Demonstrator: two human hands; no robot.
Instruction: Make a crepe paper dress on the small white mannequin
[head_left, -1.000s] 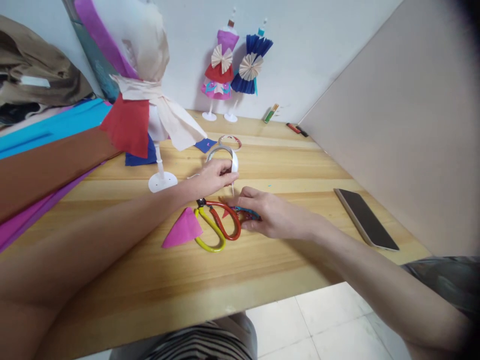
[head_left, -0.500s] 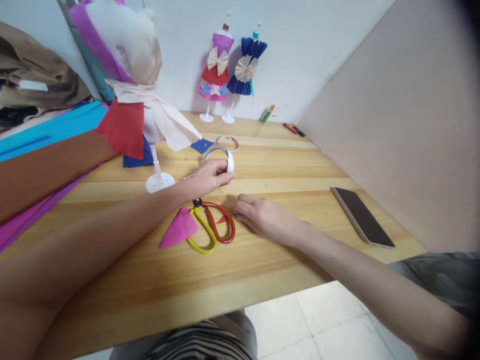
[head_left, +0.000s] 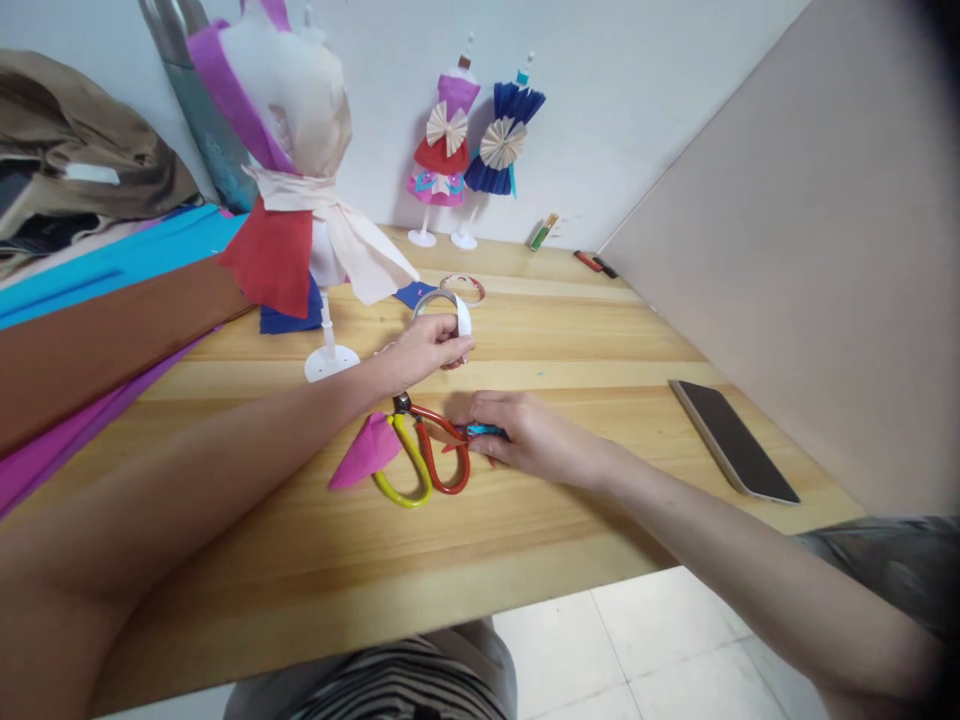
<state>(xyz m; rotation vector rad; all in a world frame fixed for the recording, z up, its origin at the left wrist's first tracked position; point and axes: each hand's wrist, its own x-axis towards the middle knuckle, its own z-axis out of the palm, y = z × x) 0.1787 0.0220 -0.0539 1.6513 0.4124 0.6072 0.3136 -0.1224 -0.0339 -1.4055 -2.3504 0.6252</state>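
Note:
My left hand (head_left: 429,350) grips a white roll of tape (head_left: 450,310) near the middle of the wooden table (head_left: 300,560). My right hand (head_left: 517,435) lies low on the table, fingers pressed onto a small blue and red paper piece (head_left: 480,432). Scissors with one red and one yellow handle (head_left: 424,455) lie just left of my right hand. A pink paper cone (head_left: 367,450) rests against the yellow handle.
A small mannequin in cream, red and purple paper (head_left: 300,170) stands at the left on a white base (head_left: 331,362). Two dressed mini mannequins (head_left: 472,140) stand by the wall. Coloured paper sheets (head_left: 90,330) lie left; a phone (head_left: 731,438) lies right.
My right hand has stayed on the small paper piece by the scissors, shifting slightly. My left hand keeps hold of the tape roll. The camera has shifted a little.

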